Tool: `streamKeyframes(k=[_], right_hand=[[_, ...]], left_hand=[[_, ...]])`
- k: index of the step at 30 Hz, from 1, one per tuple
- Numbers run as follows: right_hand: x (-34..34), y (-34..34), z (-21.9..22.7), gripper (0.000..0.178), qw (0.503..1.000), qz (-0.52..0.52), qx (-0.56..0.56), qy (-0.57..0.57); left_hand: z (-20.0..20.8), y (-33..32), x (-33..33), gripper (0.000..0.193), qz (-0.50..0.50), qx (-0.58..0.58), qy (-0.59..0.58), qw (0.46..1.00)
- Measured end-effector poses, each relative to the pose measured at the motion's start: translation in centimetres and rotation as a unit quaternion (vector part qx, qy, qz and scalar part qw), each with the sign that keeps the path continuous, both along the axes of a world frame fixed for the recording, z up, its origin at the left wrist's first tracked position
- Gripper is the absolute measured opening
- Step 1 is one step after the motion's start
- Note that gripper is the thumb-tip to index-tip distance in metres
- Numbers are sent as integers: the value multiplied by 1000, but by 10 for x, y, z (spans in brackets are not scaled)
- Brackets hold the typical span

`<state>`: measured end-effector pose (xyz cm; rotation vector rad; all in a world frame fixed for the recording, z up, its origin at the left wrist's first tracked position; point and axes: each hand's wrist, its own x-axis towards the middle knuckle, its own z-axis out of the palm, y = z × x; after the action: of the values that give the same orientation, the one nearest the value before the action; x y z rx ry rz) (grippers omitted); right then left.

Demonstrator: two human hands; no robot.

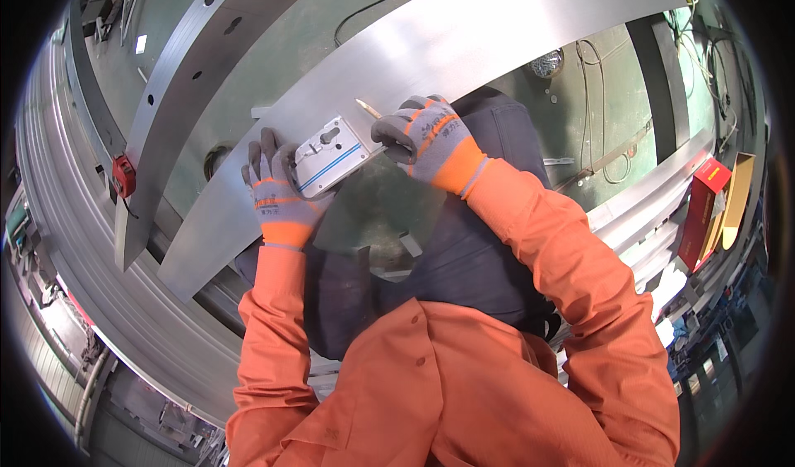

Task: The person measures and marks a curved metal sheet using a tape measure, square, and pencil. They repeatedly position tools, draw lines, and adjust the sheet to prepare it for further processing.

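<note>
A silver rectangular lock plate (327, 167) with a blue stripe and a keyhole-shaped cut-out lies on a long brushed-metal panel (397, 68). My gloved left hand (280, 187) grips the plate's left end, its thumb along the near edge and the other fingers spread over the panel. Off the plate's right end, my gloved right hand (429, 140) is closed around a slim, pale pencil (368, 108). The pencil's end points up and left over the panel, and its rest is hidden in the glove. Whether it touches the metal I cannot tell.
The panel rests across my lap. A curved metal beam with holes (184, 69) stands at the upper left, with a red tape measure (123, 175) beside it. Stacked metal profiles (99, 243) line the left. Cables (586, 94) and a red box (704, 206) are at the right.
</note>
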<state>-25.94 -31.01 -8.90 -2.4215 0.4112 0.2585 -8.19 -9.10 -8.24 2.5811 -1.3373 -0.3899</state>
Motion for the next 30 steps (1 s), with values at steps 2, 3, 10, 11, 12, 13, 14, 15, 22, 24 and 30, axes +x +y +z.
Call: streamKeyframes(k=[2, 3, 10, 11, 12, 13, 14, 15, 22, 24, 30], right_hand=[[2, -1, -3, 34, 1000, 7, 24, 2], [2, -3, 0, 34, 1000, 12, 24, 8], [2, -3, -2, 31, 999, 27, 20, 21], [2, -3, -3, 31, 999, 25, 20, 15], [1, -3, -4, 31, 999, 23, 21, 9], [1, -2, -5, 30, 1000, 21, 21, 3], [2, -3, -4, 30, 1000, 23, 20, 6], [2, -3, -3, 30, 999, 25, 19, 10], [2, -3, -3, 33, 999, 26, 13, 15], [2, -3, -5, 34, 999, 28, 15, 16], [3, -3, -7, 35, 999, 35, 9, 25]], left_hand=[[2, -2, -2, 81, -7, -9, -19, 1000], [2, -3, -3, 81, -11, -14, -29, 999], [-4, -1, 0, 82, -31, -39, -33, 998], [-5, -1, 0, 82, -31, -38, -34, 998], [-5, 0, 1, 82, -31, -38, -36, 998], [-5, 0, 1, 82, -32, -38, -36, 998], [-5, 1, 1, 82, -34, -37, -35, 998], [-5, 1, 2, 82, -35, -38, -35, 998], [-5, 1, 2, 82, -33, -37, -29, 998], [-6, 1, 2, 83, -33, -37, -31, 998], [-8, 3, 2, 83, -29, -39, -28, 998]])
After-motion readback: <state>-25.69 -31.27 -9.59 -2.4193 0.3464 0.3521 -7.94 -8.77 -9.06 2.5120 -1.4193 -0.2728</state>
